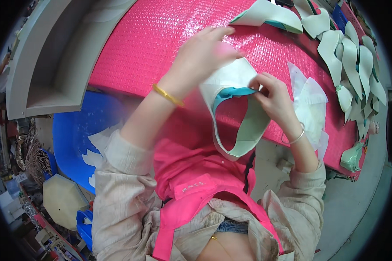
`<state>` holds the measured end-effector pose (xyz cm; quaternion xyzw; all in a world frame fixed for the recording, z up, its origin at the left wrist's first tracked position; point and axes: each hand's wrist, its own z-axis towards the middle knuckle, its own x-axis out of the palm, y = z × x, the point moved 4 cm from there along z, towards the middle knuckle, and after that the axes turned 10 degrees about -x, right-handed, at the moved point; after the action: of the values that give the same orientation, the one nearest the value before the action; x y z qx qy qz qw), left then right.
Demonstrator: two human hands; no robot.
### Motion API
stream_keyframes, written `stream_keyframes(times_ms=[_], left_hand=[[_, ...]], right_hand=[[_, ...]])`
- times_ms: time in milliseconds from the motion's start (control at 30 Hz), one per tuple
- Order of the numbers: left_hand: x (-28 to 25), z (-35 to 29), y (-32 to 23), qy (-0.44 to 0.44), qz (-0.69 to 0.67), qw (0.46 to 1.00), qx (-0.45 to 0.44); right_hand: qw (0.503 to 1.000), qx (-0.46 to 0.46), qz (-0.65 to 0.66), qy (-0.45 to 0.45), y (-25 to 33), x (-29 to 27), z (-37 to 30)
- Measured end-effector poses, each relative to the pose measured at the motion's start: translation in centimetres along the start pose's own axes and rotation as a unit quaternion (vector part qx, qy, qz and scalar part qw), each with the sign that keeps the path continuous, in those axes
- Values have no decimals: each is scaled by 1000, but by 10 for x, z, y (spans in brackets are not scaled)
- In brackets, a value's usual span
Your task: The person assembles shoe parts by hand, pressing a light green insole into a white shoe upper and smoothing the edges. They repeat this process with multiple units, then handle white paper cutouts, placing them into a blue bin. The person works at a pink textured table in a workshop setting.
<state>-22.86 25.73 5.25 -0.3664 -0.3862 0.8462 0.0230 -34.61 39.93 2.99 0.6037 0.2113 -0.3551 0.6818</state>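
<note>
A white shoe upper with teal lining hangs as an open loop over the near edge of the pink-covered table. My right hand pinches the upper's rim where the teal lining shows. Above the upper's far white part is my left hand, smeared by motion, its thumb and fingers apart. Nothing shows between them. Whether the left hand touches the upper I cannot tell.
Thin white sheets lie beside my right wrist. Several more shoe uppers are heaped along the table's right side, one at the far edge. A grey shelf stands left, above a blue bin with white scraps.
</note>
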Motion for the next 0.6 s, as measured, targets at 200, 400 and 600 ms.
stream_keyframes(times_ms=[200,400,600], left_hand=[[30,-59,-43,138,296,945,19],[-15,-94,-7,36,-112,980,-161],[29,-104,-2,107,-63,985,-116]], right_hand=[[998,25,14,55,-1,-7,24],[945,162,282,21,-61,-26,-40],[999,-30,-37,-18,-24,4,-45]])
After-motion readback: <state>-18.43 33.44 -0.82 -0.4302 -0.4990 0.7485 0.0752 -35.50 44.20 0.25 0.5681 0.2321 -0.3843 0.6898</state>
